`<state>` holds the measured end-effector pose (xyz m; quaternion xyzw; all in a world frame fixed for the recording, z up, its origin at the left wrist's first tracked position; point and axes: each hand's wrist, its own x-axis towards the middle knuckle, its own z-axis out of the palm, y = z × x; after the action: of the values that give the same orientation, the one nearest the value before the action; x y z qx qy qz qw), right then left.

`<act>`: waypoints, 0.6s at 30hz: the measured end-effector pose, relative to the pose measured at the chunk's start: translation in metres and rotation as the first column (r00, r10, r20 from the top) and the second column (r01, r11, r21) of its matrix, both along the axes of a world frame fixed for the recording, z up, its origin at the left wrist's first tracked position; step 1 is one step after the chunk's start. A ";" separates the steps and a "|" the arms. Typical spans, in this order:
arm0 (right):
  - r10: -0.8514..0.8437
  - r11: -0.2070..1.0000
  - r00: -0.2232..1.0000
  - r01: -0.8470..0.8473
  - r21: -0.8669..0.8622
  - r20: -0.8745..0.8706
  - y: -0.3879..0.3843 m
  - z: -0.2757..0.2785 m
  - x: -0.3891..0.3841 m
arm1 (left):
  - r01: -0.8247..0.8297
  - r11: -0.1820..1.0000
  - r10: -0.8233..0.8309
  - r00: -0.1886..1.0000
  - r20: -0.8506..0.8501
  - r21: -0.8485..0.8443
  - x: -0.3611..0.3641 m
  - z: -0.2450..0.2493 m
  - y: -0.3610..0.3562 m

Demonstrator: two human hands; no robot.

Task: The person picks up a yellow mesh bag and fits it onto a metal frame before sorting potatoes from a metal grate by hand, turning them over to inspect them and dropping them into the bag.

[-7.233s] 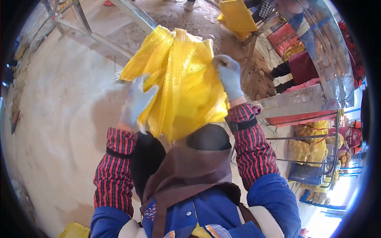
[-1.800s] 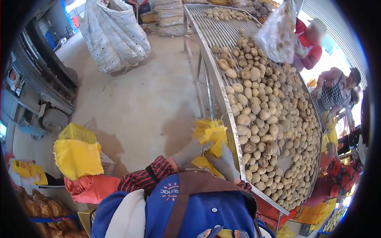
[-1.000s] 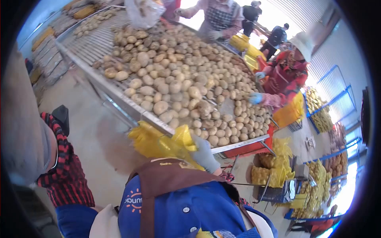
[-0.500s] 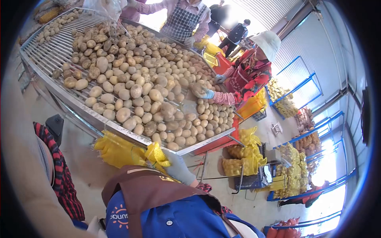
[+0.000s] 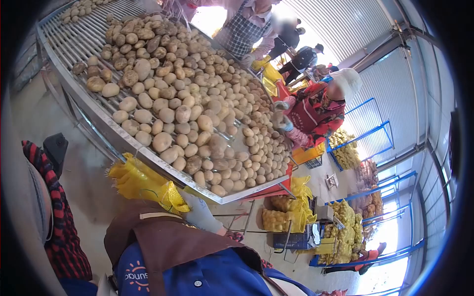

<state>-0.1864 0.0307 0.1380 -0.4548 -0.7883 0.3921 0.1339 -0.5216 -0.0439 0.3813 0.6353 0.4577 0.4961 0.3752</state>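
Observation:
In the head view my right hand (image 5: 200,213), in a grey glove, is closed on the gathered edge of a yellow mesh bag (image 5: 140,180). The bag hangs just below the metal rim of a slatted sorting table (image 5: 126,139), near its front corner. Part of the hand and wrist lies behind my brown apron (image 5: 182,251). My left hand does not show. A large heap of potatoes (image 5: 197,106) covers most of the tabletop, larger ones toward the left and smaller ones at the right end.
Across the table a co-worker in a white hat (image 5: 345,84) brings gloved hands together; another wears a checked apron (image 5: 239,32). Filled yellow bags (image 5: 284,214) stand right of the table, beside a blue crate (image 5: 291,240). Blue racks (image 5: 365,129) with stacked sacks line the right side.
The view has shifted, so the near table edge and my right hand sit further left. The white-hatted co-worker's gloved hands have drawn back from the heap toward their body.

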 end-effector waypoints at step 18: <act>0.029 0.995 0.995 -0.021 0.093 -0.094 0.026 0.018 -0.040 | -0.245 0.877 0.154 0.958 0.240 0.413 -0.060 0.010 0.031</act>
<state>-0.2261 0.0566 0.1561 -0.4190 -0.8038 0.3785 0.1873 -0.5818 -0.0128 0.3910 0.5995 0.3575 0.6837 0.2131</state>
